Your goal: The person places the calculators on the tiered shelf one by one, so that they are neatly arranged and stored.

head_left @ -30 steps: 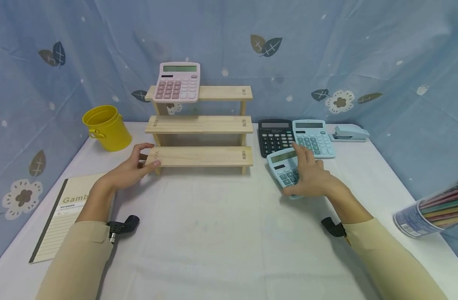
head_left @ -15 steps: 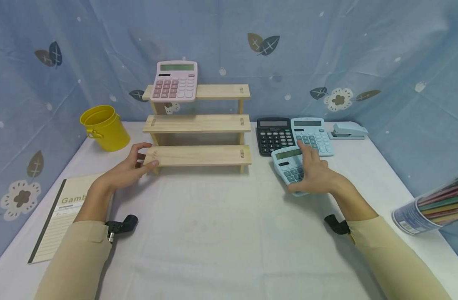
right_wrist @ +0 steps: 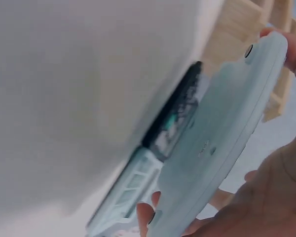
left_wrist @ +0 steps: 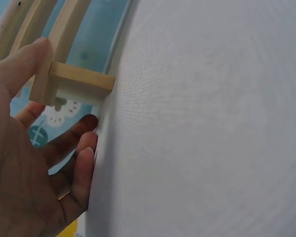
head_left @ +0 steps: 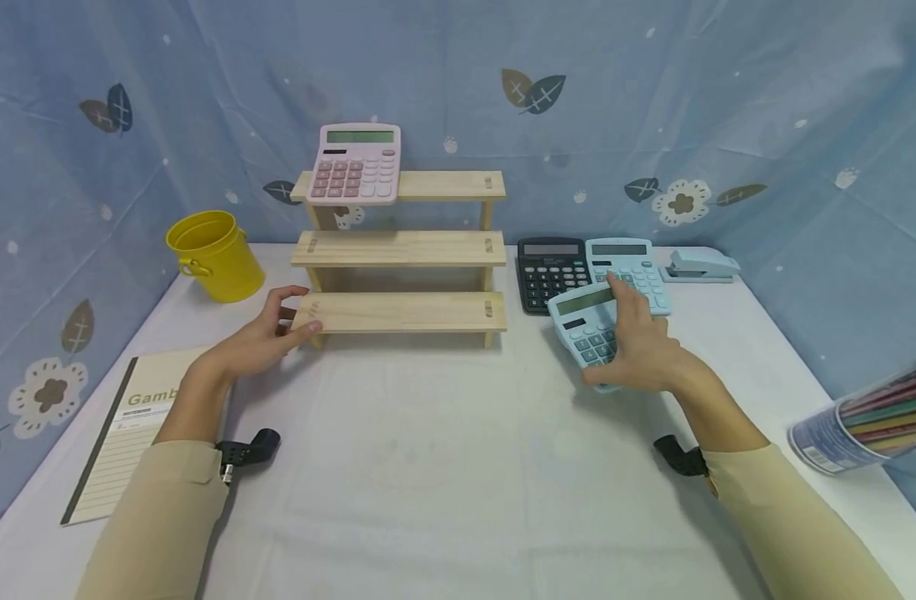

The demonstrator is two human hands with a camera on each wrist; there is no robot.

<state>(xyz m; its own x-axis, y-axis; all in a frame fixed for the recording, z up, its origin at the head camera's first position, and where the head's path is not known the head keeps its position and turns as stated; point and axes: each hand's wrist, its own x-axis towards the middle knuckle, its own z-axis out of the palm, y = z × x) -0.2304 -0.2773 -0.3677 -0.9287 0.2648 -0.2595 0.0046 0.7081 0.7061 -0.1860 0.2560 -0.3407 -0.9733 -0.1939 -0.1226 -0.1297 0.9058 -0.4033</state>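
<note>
Pinches light-blue calculator by its edges in grip of right hand, tilted above surface near black calculator, keys shown in head view, underside only in right wrist view, and pinches end of wooden rack with left hand, lower fingers clearest in left wrist view.

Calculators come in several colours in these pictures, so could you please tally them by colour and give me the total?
Pink calculator: 1
Black calculator: 1
Light blue: 2 (held calculator in the right hand, rear calculator beside the black one)
Total: 4
</note>
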